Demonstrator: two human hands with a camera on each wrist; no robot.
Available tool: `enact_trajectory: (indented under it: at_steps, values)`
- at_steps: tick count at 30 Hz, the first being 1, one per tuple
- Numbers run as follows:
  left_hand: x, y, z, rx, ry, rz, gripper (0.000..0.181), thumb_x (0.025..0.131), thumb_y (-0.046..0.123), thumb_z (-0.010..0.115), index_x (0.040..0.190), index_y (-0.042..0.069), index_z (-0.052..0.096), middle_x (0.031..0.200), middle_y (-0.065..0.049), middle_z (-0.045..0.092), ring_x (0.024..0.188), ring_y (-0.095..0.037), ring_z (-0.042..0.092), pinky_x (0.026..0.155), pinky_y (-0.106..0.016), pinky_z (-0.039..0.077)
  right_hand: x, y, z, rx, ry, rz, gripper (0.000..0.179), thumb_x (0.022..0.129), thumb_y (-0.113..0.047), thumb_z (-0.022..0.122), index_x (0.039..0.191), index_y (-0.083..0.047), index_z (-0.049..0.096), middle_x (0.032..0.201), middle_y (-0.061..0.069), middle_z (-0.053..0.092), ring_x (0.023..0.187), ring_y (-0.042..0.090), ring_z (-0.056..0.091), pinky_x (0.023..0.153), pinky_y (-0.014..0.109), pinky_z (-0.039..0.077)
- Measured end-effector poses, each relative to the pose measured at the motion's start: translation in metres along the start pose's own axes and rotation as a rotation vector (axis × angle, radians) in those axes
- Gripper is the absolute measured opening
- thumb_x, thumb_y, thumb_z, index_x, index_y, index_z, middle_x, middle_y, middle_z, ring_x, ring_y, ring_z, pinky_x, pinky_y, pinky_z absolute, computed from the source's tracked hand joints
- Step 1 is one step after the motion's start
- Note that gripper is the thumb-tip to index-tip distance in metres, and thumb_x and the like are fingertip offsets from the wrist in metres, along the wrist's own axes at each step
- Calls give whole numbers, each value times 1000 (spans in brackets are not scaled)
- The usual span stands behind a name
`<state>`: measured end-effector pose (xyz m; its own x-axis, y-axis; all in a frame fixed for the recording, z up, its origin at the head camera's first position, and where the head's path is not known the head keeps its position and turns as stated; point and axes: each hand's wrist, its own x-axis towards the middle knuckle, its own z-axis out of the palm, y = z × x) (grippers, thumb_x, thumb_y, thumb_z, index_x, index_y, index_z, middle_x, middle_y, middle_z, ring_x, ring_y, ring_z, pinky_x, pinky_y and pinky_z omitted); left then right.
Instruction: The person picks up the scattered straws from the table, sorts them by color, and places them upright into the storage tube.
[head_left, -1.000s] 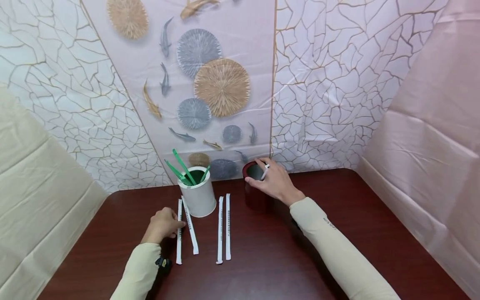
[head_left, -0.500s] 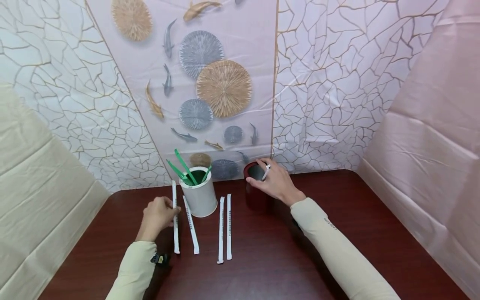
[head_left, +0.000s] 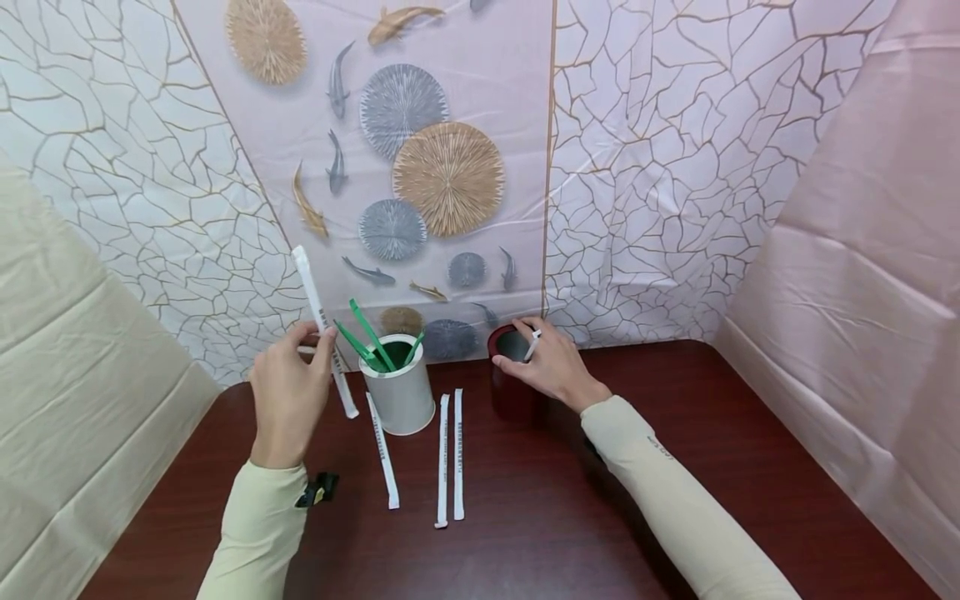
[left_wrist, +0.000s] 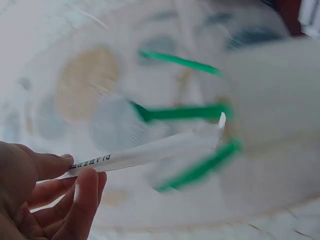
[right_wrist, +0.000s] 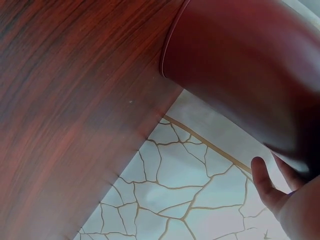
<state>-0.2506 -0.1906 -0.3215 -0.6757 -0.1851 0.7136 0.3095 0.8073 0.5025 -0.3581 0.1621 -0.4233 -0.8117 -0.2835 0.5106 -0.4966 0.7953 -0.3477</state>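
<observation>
My left hand [head_left: 294, 392] pinches a paper-wrapped straw [head_left: 342, 392] between thumb and fingers, near the white cup's left side. Raised off the table, the straw tilts with its top leaning left. In the left wrist view its printed wrapper [left_wrist: 150, 152] points toward several green plastic sticks [left_wrist: 180, 112]. My right hand [head_left: 553, 360] grips the rim of a dark red cup [head_left: 513, 400], thumb in front and fingers behind. A short white end [head_left: 532, 344] shows at the cup's mouth between thumb and index finger. The right wrist view shows the cup's side [right_wrist: 245, 55] and some fingertips [right_wrist: 260, 175].
The white cup [head_left: 401, 400] stands at the back with green sticks [head_left: 363, 329] leaning in it. Three more wrapped straws lie on the dark table: one by the white cup [head_left: 384, 454], and two side by side [head_left: 442, 462] between the cups. Patterned cloth [head_left: 637, 208] hangs behind.
The left hand has lifted the wrapped straw from the table, moving it up and left, and its top now leans left. The right hand has stayed at the dark red cup.
</observation>
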Motion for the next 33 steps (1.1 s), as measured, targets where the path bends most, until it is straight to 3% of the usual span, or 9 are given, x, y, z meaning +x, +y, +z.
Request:
enact_trajectory:
  at_steps: [1, 5, 8, 12, 15, 20, 26, 29, 33]
  values:
    - [2, 9, -1, -22, 17, 26, 24, 105, 26, 70, 106, 5, 79, 94, -12, 80, 77, -31, 79, 74, -55, 53, 0, 0, 0, 0, 1, 0, 84, 95, -66, 66, 152, -5, 56, 149, 16, 54, 129, 40, 59, 101, 60, 52]
    - [10, 46, -2, -144, 63, 129, 19, 101, 22, 75, 104, 4, 81, 94, -11, 79, 76, -28, 79, 66, -22, 53, 0, 1, 1, -4, -4, 4, 85, 95, -66, 66, 153, -5, 55, 149, 17, 54, 130, 40, 58, 102, 60, 51]
    - [15, 69, 4, -307, 68, 211, 16, 97, 14, 79, 104, -1, 80, 94, -13, 77, 76, -27, 78, 59, -7, 48, 0, 0, 0, -7, -6, 2, 84, 95, -66, 65, 153, -5, 56, 149, 17, 54, 130, 41, 58, 102, 61, 51]
    - [18, 94, 24, -504, 33, 283, 19, 94, 6, 81, 107, -6, 76, 96, -17, 77, 75, -27, 78, 61, -16, 57, 1, -1, -1, -10, 1, -9, 84, 95, -66, 66, 152, -5, 56, 149, 17, 54, 129, 41, 59, 101, 61, 52]
    - [17, 106, 46, -528, -2, 301, 18, 95, 7, 80, 107, -5, 74, 95, -16, 78, 75, -26, 79, 62, -22, 60, 0, 0, -1, -15, 7, -20, 83, 95, -64, 67, 152, -3, 56, 148, 18, 55, 127, 41, 60, 99, 60, 53]
    - [9, 111, 87, -530, -84, 272, 15, 100, 10, 75, 111, 0, 76, 98, -14, 78, 77, -25, 79, 60, -23, 60, -1, 1, 1, -13, 9, -22, 83, 95, -61, 69, 151, -2, 56, 148, 18, 55, 125, 40, 62, 99, 59, 53]
    - [-1, 101, 129, -570, -206, 168, 19, 105, 13, 68, 118, 1, 76, 105, -16, 77, 78, -25, 79, 61, -28, 62, -1, 2, 3, 2, 24, -24, 79, 95, -61, 70, 150, -4, 58, 144, 16, 58, 120, 37, 64, 95, 57, 55]
    - [-7, 93, 145, -501, -234, 128, 19, 105, 16, 68, 117, 3, 77, 101, -13, 79, 79, -22, 78, 64, -35, 62, 1, 1, 3, -7, 40, -31, 78, 94, -60, 71, 147, -4, 60, 141, 15, 60, 116, 35, 65, 92, 55, 56]
    - [-18, 82, 163, -338, -257, 98, 17, 104, 23, 70, 112, 9, 77, 95, -7, 81, 89, -22, 78, 73, -42, 60, 0, 0, 1, -23, 49, -34, 77, 94, -58, 72, 146, -2, 61, 140, 15, 60, 117, 37, 64, 94, 56, 56]
